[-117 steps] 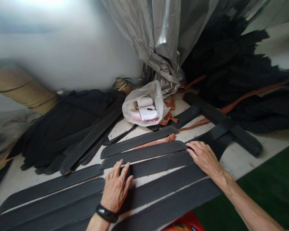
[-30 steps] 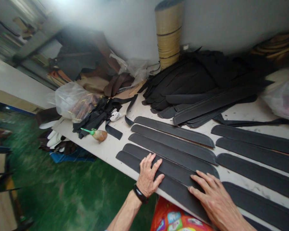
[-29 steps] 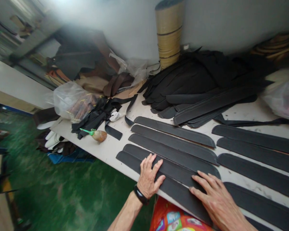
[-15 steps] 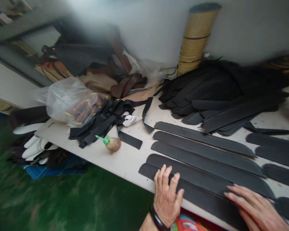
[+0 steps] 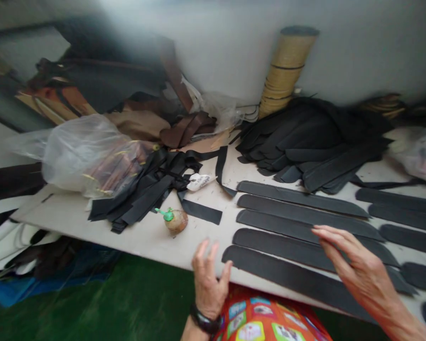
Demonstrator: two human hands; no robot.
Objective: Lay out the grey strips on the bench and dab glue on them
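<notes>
Your spread left hand (image 5: 211,282) has come off the strips (image 5: 287,271), nearer the bottle (image 5: 177,222), likely freeing that end; your right hand (image 5: 362,266) (grip unclear) has fingers together.

Strips (image 5: 287,272), plain black, at the front edge of the off-white tabletop (image 5: 142,240); bottle (image 5: 177,223), brown with green nozzle (image 5: 167,215), near the same edge. Roll (image 5: 286,71) at the back edge, yellow-tan with dark bands; heap (image 5: 305,132) beside it, black. Cloth (image 5: 262,317) below the front edge, red-orange, patterned with multicoloured squares.
</notes>
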